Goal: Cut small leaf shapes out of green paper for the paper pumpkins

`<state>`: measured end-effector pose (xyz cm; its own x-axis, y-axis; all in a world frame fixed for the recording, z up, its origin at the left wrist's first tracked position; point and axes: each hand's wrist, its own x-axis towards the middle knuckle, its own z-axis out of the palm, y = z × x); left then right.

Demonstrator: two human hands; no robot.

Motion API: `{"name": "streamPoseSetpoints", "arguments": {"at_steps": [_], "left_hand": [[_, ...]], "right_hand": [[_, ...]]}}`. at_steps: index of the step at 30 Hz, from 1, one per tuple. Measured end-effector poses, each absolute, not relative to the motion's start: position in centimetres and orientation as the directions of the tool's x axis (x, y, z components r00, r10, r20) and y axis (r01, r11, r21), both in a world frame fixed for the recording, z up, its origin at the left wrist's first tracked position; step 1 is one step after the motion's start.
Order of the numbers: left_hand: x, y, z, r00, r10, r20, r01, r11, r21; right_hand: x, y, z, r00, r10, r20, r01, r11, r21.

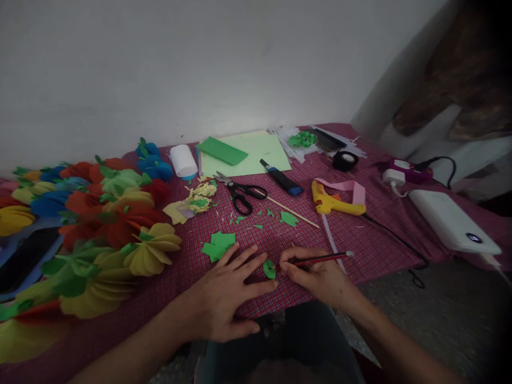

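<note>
My right hand (310, 269) grips a red and black pencil (318, 259), its point end toward a small green paper leaf (269, 269) at the table's near edge. Lying flat with fingers spread, my left hand (236, 290) rests beside that leaf, its fingertips close to it. Just beyond the left fingertips sit several overlapping green paper pieces (219, 245). Farther off lie black-handled scissors (240, 193), a thin wooden stick (294, 209) and another green paper piece (288, 218) among small green scraps.
Paper fruit ornaments (120, 197) crowd the left side. At the back are pale green sheets (256, 152), a white roll (184, 161) and a utility knife (282, 178). On the right are a yellow glue gun (336, 201) with a cord, black tape (344, 160) and a white power bank (454, 221).
</note>
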<state>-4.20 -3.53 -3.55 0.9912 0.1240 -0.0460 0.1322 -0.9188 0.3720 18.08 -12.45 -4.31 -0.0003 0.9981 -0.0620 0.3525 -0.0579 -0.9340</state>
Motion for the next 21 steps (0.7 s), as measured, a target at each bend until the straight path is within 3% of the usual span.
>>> {"name": "streamPoseSetpoints", "arguments": {"at_steps": [21], "left_hand": [[-4.02,-3.88,-2.65,0.986,0.146,-0.077,0.164,-0.898,0.408]], "right_hand": [[18.21,-12.03,-3.93,-0.035,0.996,-0.081,0.329,-0.065,-0.942]]}}
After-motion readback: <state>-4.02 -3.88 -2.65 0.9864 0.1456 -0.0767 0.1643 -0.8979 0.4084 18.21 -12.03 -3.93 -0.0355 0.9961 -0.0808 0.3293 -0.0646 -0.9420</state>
